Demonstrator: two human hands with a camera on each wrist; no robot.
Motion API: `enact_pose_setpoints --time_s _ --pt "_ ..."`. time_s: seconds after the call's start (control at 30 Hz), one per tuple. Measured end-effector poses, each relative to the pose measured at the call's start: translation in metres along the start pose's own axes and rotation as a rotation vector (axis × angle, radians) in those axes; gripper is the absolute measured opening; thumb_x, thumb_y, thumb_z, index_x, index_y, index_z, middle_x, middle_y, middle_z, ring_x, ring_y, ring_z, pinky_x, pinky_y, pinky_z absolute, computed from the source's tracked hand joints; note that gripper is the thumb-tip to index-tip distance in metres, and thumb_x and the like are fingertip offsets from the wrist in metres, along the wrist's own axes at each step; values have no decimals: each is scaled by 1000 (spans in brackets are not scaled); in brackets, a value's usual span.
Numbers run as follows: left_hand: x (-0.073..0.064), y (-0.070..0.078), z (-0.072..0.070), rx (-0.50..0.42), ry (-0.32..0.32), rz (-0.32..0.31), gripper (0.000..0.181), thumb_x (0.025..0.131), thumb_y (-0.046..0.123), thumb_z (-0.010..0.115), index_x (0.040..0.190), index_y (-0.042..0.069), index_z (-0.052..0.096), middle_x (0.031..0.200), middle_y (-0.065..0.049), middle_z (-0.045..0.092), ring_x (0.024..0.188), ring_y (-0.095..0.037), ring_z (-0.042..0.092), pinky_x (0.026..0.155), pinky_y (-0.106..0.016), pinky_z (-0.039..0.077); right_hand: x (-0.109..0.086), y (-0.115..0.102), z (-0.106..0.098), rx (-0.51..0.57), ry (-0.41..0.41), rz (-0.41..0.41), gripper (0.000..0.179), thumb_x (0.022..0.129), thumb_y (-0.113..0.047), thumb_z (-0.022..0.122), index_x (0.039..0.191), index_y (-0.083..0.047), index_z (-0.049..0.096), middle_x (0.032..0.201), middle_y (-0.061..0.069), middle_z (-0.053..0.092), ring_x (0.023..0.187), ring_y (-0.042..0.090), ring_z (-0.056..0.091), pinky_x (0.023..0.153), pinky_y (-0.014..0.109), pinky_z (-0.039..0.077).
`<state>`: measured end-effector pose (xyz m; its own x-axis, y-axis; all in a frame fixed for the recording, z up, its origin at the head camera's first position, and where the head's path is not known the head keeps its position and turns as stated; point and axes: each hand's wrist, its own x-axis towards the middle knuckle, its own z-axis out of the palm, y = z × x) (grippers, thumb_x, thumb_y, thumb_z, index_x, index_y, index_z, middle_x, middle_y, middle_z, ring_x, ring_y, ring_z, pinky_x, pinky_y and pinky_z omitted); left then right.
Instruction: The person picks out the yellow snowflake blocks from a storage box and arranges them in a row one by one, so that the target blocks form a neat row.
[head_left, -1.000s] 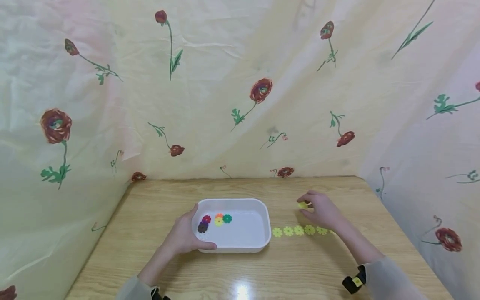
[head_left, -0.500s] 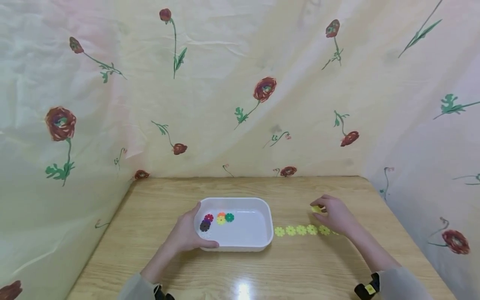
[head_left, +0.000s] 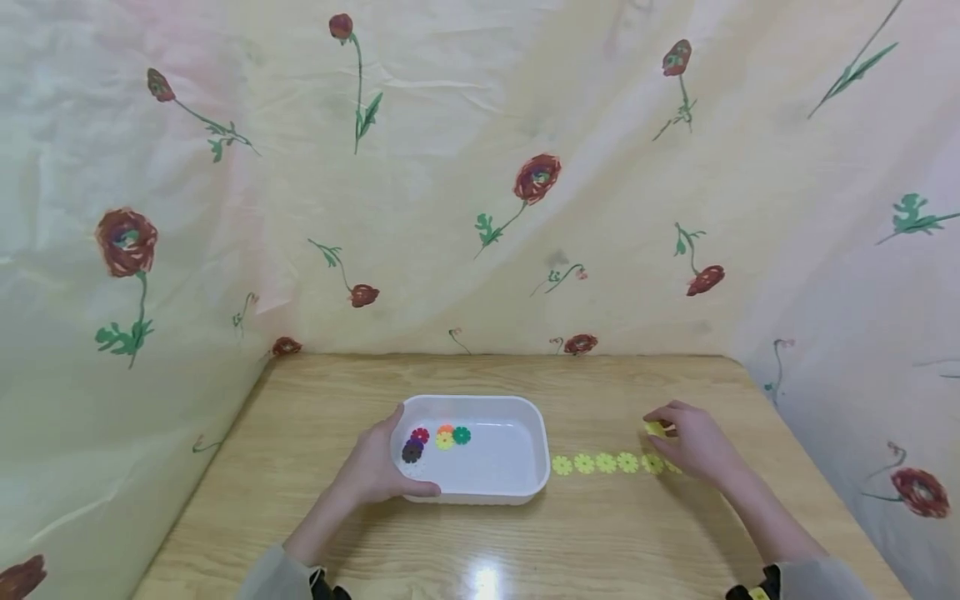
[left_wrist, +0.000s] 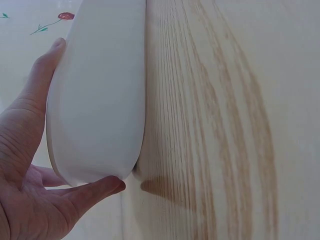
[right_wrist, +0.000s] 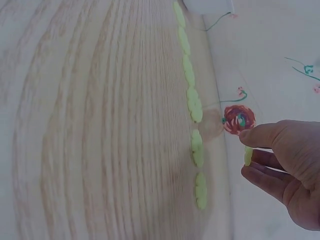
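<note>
My left hand [head_left: 371, 462] grips the left end of a white plastic tray [head_left: 495, 461], thumb on the near side and fingers on the far side; the left wrist view shows the tray's outer wall [left_wrist: 100, 100]. Above the table, my right hand [head_left: 696, 446] pinches a yellow flower-shaped plastic disc [head_left: 656, 429] between thumb and fingers. The same held disc [right_wrist: 248, 156] shows edge-on in the right wrist view. Beneath that hand runs a row of several matching yellow discs [head_left: 605, 463], starting beside the tray's right end; the hand partly covers the row's right end.
Inside the tray, toward its left, lie a red disc [head_left: 420, 436], a dark brown disc [head_left: 412, 452], a green disc [head_left: 461, 436] and several others. The wooden table [head_left: 465, 550] meets a flower-printed cloth [head_left: 420, 208] at the back and sides.
My right hand has moved to the right above the row and slightly nearer, carrying the yellow disc. The left hand keeps its hold on the tray. The head view has shifted slightly.
</note>
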<state>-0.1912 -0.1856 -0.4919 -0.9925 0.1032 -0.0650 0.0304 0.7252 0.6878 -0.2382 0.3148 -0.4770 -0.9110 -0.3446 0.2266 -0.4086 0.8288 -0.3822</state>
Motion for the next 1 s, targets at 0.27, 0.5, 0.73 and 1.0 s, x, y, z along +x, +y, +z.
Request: enact_pose_setpoints --time_s 0.27,0.5,0.73,1.0 --pt "0 -1 0 7 3 -4 137 62 56 101 168 6 29 162 -19 49 145 -41 52 113 -66 47 -6 10 1 -18 27 16 21 87 -2 83 106 4 78 99 15 73 88 33 74 74 41 64" --pt "1 -2 0 -10 6 17 138 61 55 101 168 6 30 162 -18 50 146 -41 51 113 -64 48 -12 19 4 -36 15 45 21 86 -1 83 105 6 77 97 17 73 85 34 74 70 41 64" --pt "1 -2 0 -13 2 -6 138 60 55 101 168 7 30 164 -17 48 149 -41 49 114 -64 47 -18 20 1 -41 2 122 24 88 -5 82 107 9 76 98 20 73 86 36 74 73 45 64" --pt "1 -2 1 -13 5 -12 139 60 56 101 168 8 30 165 -18 47 149 -42 49 113 -65 47 -23 28 0 -51 -17 174 25 87 -4 81 108 8 76 99 20 73 88 37 74 76 48 64"
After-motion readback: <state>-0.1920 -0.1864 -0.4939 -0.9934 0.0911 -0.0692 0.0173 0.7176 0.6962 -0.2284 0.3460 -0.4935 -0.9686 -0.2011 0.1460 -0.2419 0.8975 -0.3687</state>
